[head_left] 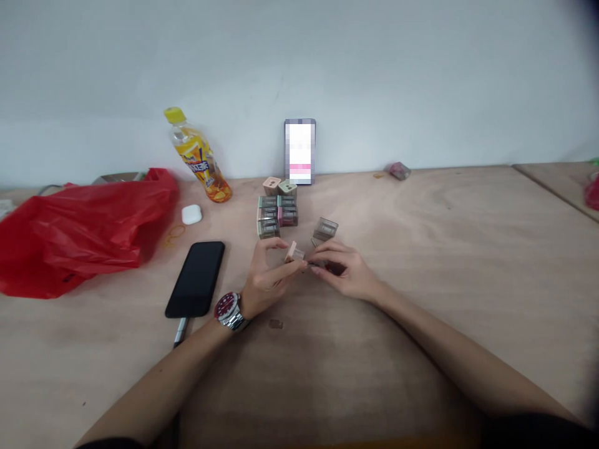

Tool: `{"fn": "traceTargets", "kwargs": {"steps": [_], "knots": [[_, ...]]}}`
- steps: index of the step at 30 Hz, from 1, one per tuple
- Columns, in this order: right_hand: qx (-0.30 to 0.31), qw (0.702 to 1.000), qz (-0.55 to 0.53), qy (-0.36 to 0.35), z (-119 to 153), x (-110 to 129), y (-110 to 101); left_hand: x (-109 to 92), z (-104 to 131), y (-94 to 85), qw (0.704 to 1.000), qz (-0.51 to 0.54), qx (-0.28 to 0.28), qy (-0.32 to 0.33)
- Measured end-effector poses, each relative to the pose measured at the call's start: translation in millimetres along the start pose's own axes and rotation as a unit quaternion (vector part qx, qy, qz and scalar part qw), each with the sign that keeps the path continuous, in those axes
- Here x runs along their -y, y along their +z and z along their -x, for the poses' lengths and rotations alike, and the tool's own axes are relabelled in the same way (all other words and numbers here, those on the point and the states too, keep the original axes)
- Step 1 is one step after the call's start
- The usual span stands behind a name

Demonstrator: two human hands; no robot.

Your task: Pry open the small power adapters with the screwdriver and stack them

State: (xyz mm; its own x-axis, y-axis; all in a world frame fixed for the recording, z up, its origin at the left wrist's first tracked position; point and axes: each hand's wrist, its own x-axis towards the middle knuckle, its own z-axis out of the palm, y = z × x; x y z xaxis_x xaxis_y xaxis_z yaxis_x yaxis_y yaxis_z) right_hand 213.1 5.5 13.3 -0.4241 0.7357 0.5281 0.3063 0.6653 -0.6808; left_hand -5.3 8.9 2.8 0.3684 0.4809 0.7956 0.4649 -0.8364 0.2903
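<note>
My left hand (269,274) is closed on a pink pencil sharpener head (294,252), held between thumb and fingers above the table. Close beside it, my right hand (344,268) pinches something small and dark against the sharpener head; its fingers hide most of it. A thin metallic tip (313,242) shows by the right fingers. Just beyond them lies a clear grey sharpener case (326,228). Several two-hole pencil sharpeners with smoky cases, among them a dark pink one (287,216), are grouped beyond my left hand. A small translucent brownish piece (276,324) lies nearer me.
A lit phone (300,151) leans on the wall behind the sharpeners. To the left are a black phone (195,279) with a cable, a white earphone case (191,214), a drink bottle (199,156) and a red plastic bag (88,231). A small pinkish object (399,171) lies by the wall.
</note>
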Motion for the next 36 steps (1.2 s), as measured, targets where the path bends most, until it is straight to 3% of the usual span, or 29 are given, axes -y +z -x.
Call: {"fn": "traceTargets", "kwargs": {"steps": [11, 14, 19, 24, 36], "knots": [[0.017, 0.998, -0.055, 0.041, -1.6, -0.1, -1.7, 0.2, -0.3, -1.0, 1.000, -0.008, 0.007, 0.001], [0.006, 0.998, -0.042, 0.051, -1.8, -2.8, -2.7, -1.2, -3.2, -1.1, 0.999, -0.019, 0.011, -0.024], [-0.037, 0.999, 0.025, 0.026, -1.6, -9.4, -6.0, -2.0, -8.2, -1.7, 0.984, -0.023, 0.102, -0.144], [-0.048, 0.997, 0.065, -0.020, -0.4, -14.3, -5.9, 2.4, -4.7, 0.5, 0.972, -0.013, 0.175, -0.154], [-0.089, 0.989, 0.099, -0.059, 0.3, -10.4, -5.4, 3.9, -3.3, 1.0, 0.977, 0.045, 0.136, -0.161]]}}
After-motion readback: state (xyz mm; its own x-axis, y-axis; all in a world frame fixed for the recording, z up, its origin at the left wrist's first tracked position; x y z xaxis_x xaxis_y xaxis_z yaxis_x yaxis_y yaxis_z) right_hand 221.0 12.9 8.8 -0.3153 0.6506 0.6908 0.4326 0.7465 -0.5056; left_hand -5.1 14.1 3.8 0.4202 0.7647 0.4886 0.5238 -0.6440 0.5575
